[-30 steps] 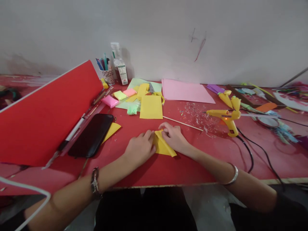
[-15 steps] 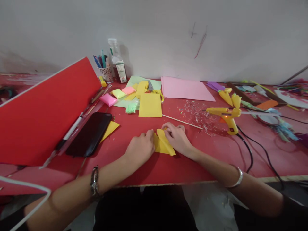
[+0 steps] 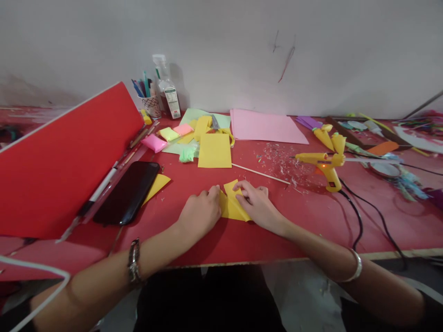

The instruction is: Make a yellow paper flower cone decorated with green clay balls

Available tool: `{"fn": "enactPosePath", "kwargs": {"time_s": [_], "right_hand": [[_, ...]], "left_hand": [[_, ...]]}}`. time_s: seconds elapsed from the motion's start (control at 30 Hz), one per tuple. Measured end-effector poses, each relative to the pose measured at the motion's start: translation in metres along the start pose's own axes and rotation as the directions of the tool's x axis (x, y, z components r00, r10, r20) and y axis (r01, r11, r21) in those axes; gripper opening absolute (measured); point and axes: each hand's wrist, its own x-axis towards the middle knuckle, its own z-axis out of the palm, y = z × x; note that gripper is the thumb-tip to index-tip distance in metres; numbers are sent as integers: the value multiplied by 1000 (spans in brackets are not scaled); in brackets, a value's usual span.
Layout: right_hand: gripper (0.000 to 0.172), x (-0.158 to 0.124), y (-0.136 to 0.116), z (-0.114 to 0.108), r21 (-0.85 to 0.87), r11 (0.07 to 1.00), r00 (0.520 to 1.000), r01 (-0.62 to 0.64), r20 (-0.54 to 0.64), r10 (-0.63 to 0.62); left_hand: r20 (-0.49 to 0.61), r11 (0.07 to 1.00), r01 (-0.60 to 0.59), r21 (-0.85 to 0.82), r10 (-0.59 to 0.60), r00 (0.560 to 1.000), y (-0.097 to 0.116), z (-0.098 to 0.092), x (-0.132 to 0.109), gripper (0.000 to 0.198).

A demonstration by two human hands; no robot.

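Observation:
A small sheet of yellow paper (image 3: 232, 208) lies on the red table before me, its right part curled over in a fold. My left hand (image 3: 201, 210) is closed on the paper's left edge, knuckles up and fingertips hidden. On the folded side, my right hand (image 3: 258, 203) presses with bent fingers, holding the paper. Just beyond sits a flat yellow square (image 3: 214, 151), and a thin wooden stick (image 3: 261, 174) lies to its right.
A yellow glue gun (image 3: 325, 168) with its light on stands at right, its cord trailing to the table edge. At left are a black phone (image 3: 128, 191) and a leaning red board (image 3: 69, 170). Pink sheets (image 3: 268, 127), clay packets (image 3: 155, 143) and a bottle (image 3: 168, 92) are near the wall.
The fold under my right hand has shifted, and the paper's top corner now stands out farther. My right hand's fingers have moved slightly; my left hand stays on the left edge.

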Motion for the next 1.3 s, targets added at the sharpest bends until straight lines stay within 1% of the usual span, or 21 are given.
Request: {"fn": "enactPosePath", "kwargs": {"time_s": [0.07, 0.23, 0.33, 0.43, 0.5, 0.63, 0.7, 0.77, 0.83, 0.87, 0.93, 0.97, 1.03, 1.1, 1.17, 1.23, 1.3], "right_hand": [[16, -1, 4, -1, -37, 999, 1000, -4, -7, 4], [17, -4, 13, -7, -124, 992, 1000, -11, -28, 7], [19, -8, 19, -11, -160, 987, 999, -8, -53, 0], [19, -13, 26, -14, -169, 985, 996, -14, -86, 0], [17, -15, 32, -17, -175, 984, 992, -20, -130, -3], [15, -15, 39, -25, -136, 991, 974, 3, -222, -33], [15, -13, 36, -30, -83, 996, 969, 39, -241, -58], [15, -10, 30, -35, -22, 996, 966, 91, -240, -94], [14, -6, 21, -37, 41, 985, 959, 169, -236, -155], [14, -4, 16, -38, 70, 975, 953, 209, -238, -187], [14, 2, 6, -37, 118, 954, 939, 274, -248, -239], [14, 5, 1, -36, 136, 945, 933, 297, -252, -257], [14, 11, -8, -34, 153, 932, 924, 328, -256, -284], [15, 17, -13, -30, 167, 927, 922, 335, -259, -287], [23, 22, -16, -25, 210, 925, 932, 316, -253, -261], [37, 25, -16, -18, 255, 927, 951, 273, -216, -221], [53, 24, -17, -11, 241, 944, 972, 227, -111, -205]], "left_hand": [[2, 1000, 0, 5, 0, 1000, 0, 1, 0, 43], [-21, 997, -71, 40, 72, 997, -1, 2, -2, 40], [-51, 998, -53, 27, 54, 997, -2, 3, -2, 38], [-44, 998, -55, 31, 56, 997, -1, 2, -2, 38], [-34, 998, -52, 39, 53, 998, 0, 2, -2, 37], [-26, 997, -39, 60, 40, 999, 1, 4, 0, 37], [-26, 998, -48, 48, 49, 998, -2, 4, 1, 37], [-52, 997, -80, 20, 80, 995, -8, 1, 4, 36], [-124, 995, -98, -36, 93, 988, -15, -4, 5, 36], [-171, 991, -100, -88, 84, 982, -18, -8, 6, 35], [-243, 956, -126, -264, 60, 968, -22, -14, 7, 33], [-256, 915, -145, -377, 48, 965, -24, -16, 8, 32], [-243, 789, -175, -589, 34, 969, -25, -18, 12, 29], [-208, 666, -153, -730, -3, 978, -29, -17, 16, 30], [-198, 602, -115, -790, -73, 977, -37, -15, 23, 31], [-229, 599, -75, -797, -186, 955, -50, -14, 29, 31], [-256, 609, -41, -792, -271, 928, -66, -16, 35, 29]]}}
